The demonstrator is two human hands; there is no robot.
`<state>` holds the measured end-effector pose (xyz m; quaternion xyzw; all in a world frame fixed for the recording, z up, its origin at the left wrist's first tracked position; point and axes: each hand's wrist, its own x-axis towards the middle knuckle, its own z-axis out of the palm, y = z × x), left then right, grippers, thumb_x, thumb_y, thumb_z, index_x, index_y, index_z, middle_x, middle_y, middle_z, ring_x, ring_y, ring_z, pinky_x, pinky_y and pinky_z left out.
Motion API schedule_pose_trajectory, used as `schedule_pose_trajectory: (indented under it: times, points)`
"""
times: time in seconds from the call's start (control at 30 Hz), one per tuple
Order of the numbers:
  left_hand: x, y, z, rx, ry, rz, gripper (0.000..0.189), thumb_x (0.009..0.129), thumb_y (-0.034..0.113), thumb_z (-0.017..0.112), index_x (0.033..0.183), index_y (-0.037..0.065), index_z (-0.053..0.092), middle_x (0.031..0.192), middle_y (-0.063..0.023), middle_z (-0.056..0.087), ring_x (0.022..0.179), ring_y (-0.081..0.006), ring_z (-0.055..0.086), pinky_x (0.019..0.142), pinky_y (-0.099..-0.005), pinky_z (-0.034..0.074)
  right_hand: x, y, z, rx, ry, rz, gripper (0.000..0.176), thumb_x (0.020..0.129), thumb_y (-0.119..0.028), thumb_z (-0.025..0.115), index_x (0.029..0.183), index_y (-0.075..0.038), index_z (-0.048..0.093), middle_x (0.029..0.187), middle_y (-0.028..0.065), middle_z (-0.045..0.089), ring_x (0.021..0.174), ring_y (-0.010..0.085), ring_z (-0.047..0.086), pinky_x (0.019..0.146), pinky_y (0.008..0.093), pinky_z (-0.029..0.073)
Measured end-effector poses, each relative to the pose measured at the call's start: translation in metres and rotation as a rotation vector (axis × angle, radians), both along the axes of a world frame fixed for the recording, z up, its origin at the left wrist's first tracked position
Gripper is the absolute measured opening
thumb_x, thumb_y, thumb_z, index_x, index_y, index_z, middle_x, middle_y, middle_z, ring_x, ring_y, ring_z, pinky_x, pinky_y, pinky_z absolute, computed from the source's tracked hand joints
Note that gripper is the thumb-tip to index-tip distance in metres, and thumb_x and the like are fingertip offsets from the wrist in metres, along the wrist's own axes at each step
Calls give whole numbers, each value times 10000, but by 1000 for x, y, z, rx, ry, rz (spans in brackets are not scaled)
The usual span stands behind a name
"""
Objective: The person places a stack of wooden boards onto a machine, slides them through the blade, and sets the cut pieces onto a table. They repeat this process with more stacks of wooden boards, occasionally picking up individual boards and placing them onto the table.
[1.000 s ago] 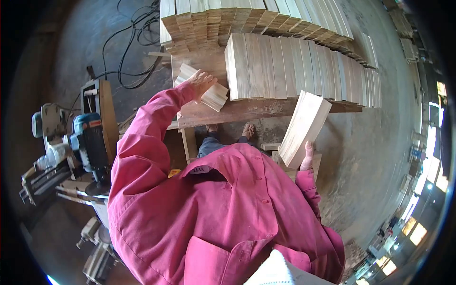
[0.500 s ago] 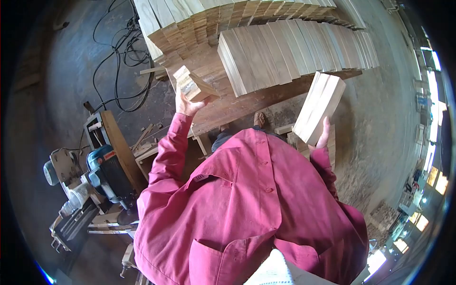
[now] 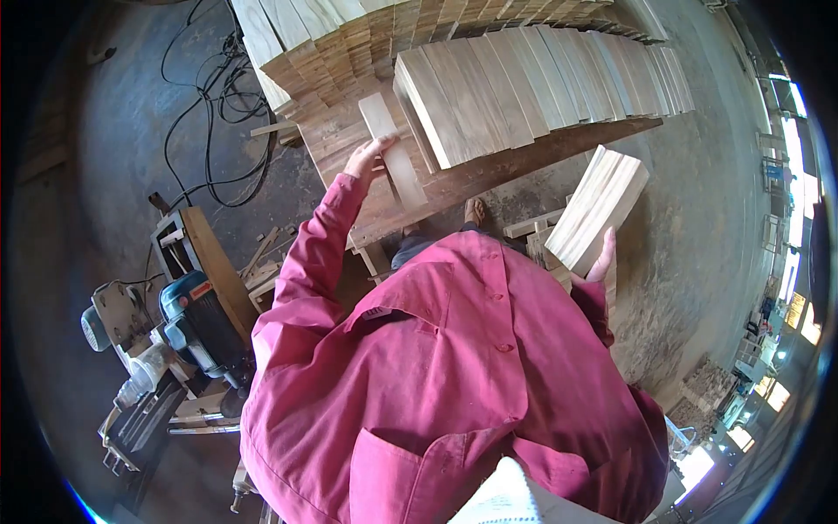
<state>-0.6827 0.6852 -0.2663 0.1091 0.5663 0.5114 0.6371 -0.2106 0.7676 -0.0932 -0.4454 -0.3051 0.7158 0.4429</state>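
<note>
My left hand grips a pale wooden board over the left end of the wooden table, thumb and fingers closed at its near side. Just right of that board stands a long row of boards set on edge. Out to the right, past the table's front edge, my right hand holds a stack of wooden boards by its lower end. The stack is tilted, and its far end points up and right.
Another row of stacked boards lies behind. Black cables coil on the floor at left. A machine with a blue motor stands at lower left. A sandalled foot shows below the table edge, beside wooden pieces.
My left hand has turned its wood from an end-on, raised pose to lying lengthwise over the table, slightly farther right. The stack in my right hand has shifted a little right.
</note>
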Motion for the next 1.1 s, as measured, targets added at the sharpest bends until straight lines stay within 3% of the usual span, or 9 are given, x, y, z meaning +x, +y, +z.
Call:
schedule_pose_trajectory:
  times: [0.43, 0.53, 0.57, 0.6, 0.63, 0.67, 0.83, 1.0, 1.1]
  points:
    - [-7, 82, -45, -284, 443, -130, 953, 882, 843, 550, 1322, 14, 714, 1149, -146, 725, 1045, -253, 669, 894, -414, 527, 45, -13, -18, 19, -41, -135, 732, 1083, -569, 419, 1576, -29, 405, 1483, 143, 562, 1316, 287, 586, 1098, 447, 485]
    - [12, 72, -45, -237, 167, 296, 932, 879, 779, 660, 1496, 85, 590, 1259, -124, 658, 1021, -244, 625, 863, -433, 534, 57, -18, -24, -126, 3, -127, 745, 1085, -577, 402, 1542, 10, 446, 1444, 174, 602, 1280, 307, 617, 1093, 455, 499]
    - [-10, 80, -145, -150, 273, 135, 724, 1002, 695, 554, 1471, 149, 632, 1234, -122, 720, 1120, -222, 661, 939, -368, 540, 60, -19, -27, -64, 88, -80, 727, 1084, -562, 427, 1508, 26, 488, 1416, 178, 627, 1259, 297, 633, 1089, 443, 507]
    - [-42, 77, -200, 103, 107, 226, 667, 1017, 611, 599, 1417, 79, 641, 786, -31, 693, 676, -175, 610, 644, -365, 529, 71, -20, -45, -98, 6, -198, 743, 1082, -555, 445, 1522, 44, 464, 1384, 209, 643, 1196, 330, 676, 1053, 460, 544]
    - [11, 84, -66, -250, 142, 272, 695, 1067, 607, 483, 1523, 86, 538, 1358, -128, 664, 1190, -240, 653, 1016, -399, 536, 71, -23, -40, -66, -47, -166, 729, 1082, -550, 456, 1508, 41, 486, 1386, 197, 649, 1199, 302, 679, 1040, 455, 552]
    - [28, 91, -86, 142, 67, 477, 687, 1028, 592, 584, 1386, 6, 619, 1106, -92, 724, 951, -240, 710, 856, -406, 601, 65, -23, -23, -76, -37, -125, 707, 1088, -541, 458, 1506, 28, 497, 1390, 178, 653, 1216, 268, 673, 1046, 429, 547]
    - [46, 98, -37, 150, -82, 466, 726, 1002, 618, 618, 1424, 27, 592, 1207, -115, 706, 1079, -286, 708, 951, -424, 592, 80, -18, -49, 44, 127, -77, 603, 1109, -446, 465, 1515, -1, 503, 1410, 125, 647, 1257, 219, 640, 1087, 380, 504]
    - [38, 87, -27, -262, 86, 576, 699, 1003, 647, 597, 1423, 88, 613, 1228, -84, 696, 1129, -254, 689, 1025, -433, 546, 48, -8, -22, 19, 128, -75, 559, 1096, -437, 501, 1456, -12, 557, 1311, 102, 691, 1176, 195, 675, 1017, 366, 535]
    - [-2, 49, -97, 199, 947, 524, 735, 1070, 539, 551, 1536, -25, 478, 1449, -154, 593, 1326, -277, 576, 1137, -414, 454, 31, 1, -12, 24, 83, -88, 360, 1047, -336, 622, 1233, -32, 677, 1102, 84, 743, 977, 197, 729, 867, 368, 584]
